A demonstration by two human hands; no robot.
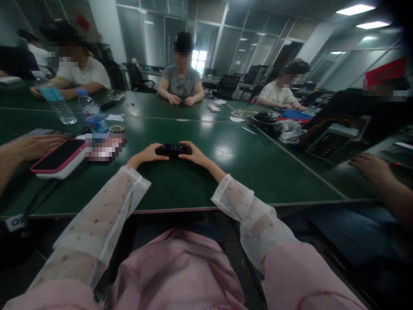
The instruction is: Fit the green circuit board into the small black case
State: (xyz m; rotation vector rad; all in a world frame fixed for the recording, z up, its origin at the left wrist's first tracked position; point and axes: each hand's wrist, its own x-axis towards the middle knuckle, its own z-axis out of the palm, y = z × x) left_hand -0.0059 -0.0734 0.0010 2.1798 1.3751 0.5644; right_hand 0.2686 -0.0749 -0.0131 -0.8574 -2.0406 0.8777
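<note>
A small black handheld device (176,149) sits level just above or on the green table; I cannot tell which. A dark, screen-like face shows at its middle. My left hand (151,153) is closed around its left end, thumb along the near edge. On the opposite end, my right hand (193,153) grips it the same way. Both forearms reach forward in sheer white sleeves with dark spots.
Left of my hands lie a pink-rimmed phone (60,156) on a white box, a roll of tape (117,128) and water bottles (93,113). A pen (248,130) and a cluttered pile (285,122) are farther right. Other people sit around the green table (258,172); their hands rest on it at both sides.
</note>
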